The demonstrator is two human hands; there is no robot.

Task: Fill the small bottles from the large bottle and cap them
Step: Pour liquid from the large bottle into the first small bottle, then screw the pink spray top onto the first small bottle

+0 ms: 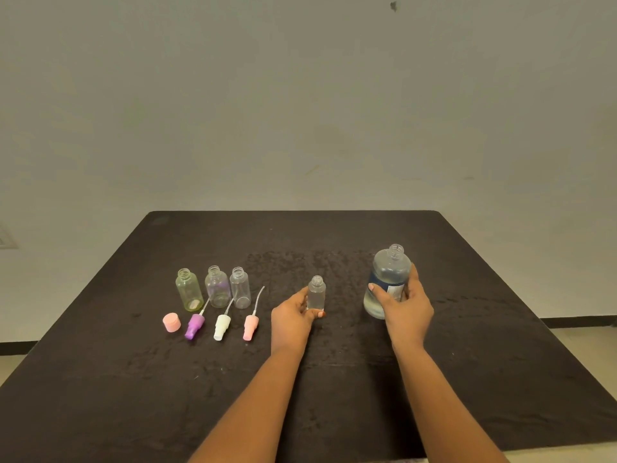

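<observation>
We cannot see the lower right side of the large clear plastic bottle (389, 274), which lies behind the right hand (405, 307). Its blue and white label (395, 290) is partly covered, the print too small for us to read. The left hand (292, 315) hides the near left base of the small clear bottle (316, 294); we cannot tell whether it holds liquid. The dark table (100, 396) runs off the near edge.
</observation>
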